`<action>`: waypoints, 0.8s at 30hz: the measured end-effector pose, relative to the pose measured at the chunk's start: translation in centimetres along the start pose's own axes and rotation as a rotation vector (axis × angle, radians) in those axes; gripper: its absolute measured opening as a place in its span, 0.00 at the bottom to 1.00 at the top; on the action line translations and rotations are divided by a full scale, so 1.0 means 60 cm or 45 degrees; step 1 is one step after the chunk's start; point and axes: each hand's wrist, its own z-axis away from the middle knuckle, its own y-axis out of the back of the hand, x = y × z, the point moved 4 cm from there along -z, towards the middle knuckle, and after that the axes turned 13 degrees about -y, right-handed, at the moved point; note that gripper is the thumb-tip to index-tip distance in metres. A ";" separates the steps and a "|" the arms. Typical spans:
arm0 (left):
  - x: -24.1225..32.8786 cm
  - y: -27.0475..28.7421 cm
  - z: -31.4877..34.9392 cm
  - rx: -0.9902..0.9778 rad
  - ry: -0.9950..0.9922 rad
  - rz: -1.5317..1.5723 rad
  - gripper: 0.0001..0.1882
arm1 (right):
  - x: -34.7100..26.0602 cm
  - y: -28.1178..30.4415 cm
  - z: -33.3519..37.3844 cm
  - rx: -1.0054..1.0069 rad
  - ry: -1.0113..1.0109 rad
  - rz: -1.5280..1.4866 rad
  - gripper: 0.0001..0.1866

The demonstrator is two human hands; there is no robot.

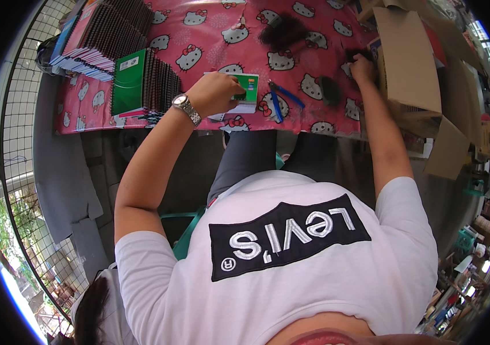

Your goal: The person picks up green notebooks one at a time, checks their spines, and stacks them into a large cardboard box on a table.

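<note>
Nearest the camera: white T-shirt (325, 287) with a dark chest patch. From there, logged left to right across the pink-covered worktop (215, 35).

Far left: tall stack of spiral-bound notebooks (92, 37), coil edges showing. Just beside, nearer the body: dark-coiled stack with a green-covered notebook (127, 83) at its front.

Centre-left: wristwatch (183, 106), then left hand (219, 92), palm down and loosely curled over the small green booklet (251, 92). In contact by appearance; pinching or merely pressing, cannot tell, with fingertips partly hidden. Booklet near the front edge of the worktop, white paper showing beyond the cover.

Handling, as judged: light; bendable in the sheets, somewhat stiffer at the cover; possibly slick on top; prone to fanning and creased corners rather than breaking. Best held at the exposed right edge, cover and pages together, with thumb above and fingers below.

Just right of the booklet: blue-handled pliers (282, 99), splayed open. Behind: dark bristly clump (282, 31). Farther right: smaller dark patch (330, 91).

Right: right hand (363, 68), reaching forward with bent fingers to dark material (355, 54) beside the open carton (409, 63). Grip or touch only, cannot tell.
</note>
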 end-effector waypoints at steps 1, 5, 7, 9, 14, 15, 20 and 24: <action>-0.005 -0.002 0.000 0.005 -0.003 0.024 0.13 | 0.002 -0.007 -0.005 0.003 -0.001 -0.035 0.15; -0.006 -0.001 -0.005 -0.117 0.036 0.027 0.15 | 0.002 -0.010 -0.035 -0.083 0.034 -0.282 0.16; 0.004 -0.006 -0.014 -0.171 -0.017 -0.067 0.16 | 0.033 -0.007 -0.062 0.000 0.023 -0.379 0.16; 0.004 -0.021 -0.016 -0.193 0.002 -0.122 0.15 | 0.044 0.005 -0.074 0.056 -0.029 -0.545 0.16; 0.003 -0.020 -0.008 -0.134 0.041 -0.065 0.10 | -0.027 0.070 0.063 -0.397 -0.098 -1.537 0.14; 0.003 -0.018 -0.005 -0.203 0.075 -0.084 0.12 | -0.060 0.083 0.126 -0.583 -0.107 -1.702 0.14; 0.001 -0.008 -0.010 -0.170 0.025 -0.065 0.14 | -0.165 0.086 0.398 -1.261 -0.220 -1.838 0.15; -0.005 -0.010 -0.011 -0.204 0.034 -0.050 0.14 | -0.216 0.060 0.485 -1.408 -0.153 -1.834 0.17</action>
